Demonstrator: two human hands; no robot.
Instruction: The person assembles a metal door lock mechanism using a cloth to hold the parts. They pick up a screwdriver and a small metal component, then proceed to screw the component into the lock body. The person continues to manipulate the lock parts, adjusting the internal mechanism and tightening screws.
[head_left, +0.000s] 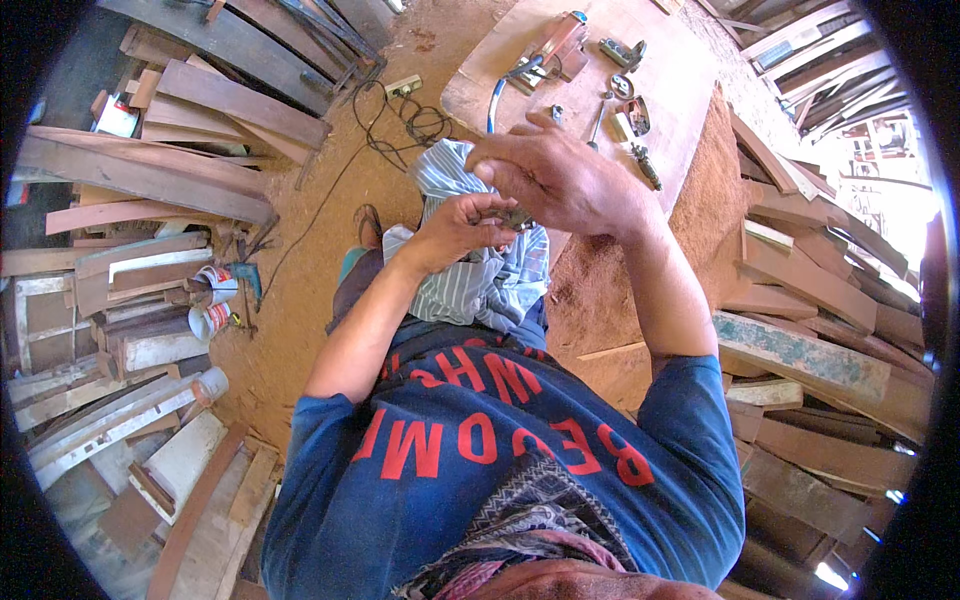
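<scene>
My left hand (460, 235) is closed around a small dark metallic part (516, 217), held over my lap. Just above it, my right hand (565, 180) bends at the wrist with its fingers curled. Whatever those fingers hold, if anything, is hidden beneath the hand. A blue-and-white striped cloth (455, 292) covers my lap under both hands. Beyond them, a pale board (505, 60) carries a power tool (560, 48) with a blue cord, a dark tool housing (623, 53), a round wheel (622, 87), a screwdriver (600, 120), a red-and-white part (632, 118) and a dark elongated part (646, 167).
Sawdust is heaped (600, 285) along the board's right side. A black cable (385, 140) with a socket block (403, 86) lies coiled on the dusty floor. Stacked planks line the left (150, 170) and right (810, 350). White buckets (209, 320) and a blue drill (245, 280) stand at left.
</scene>
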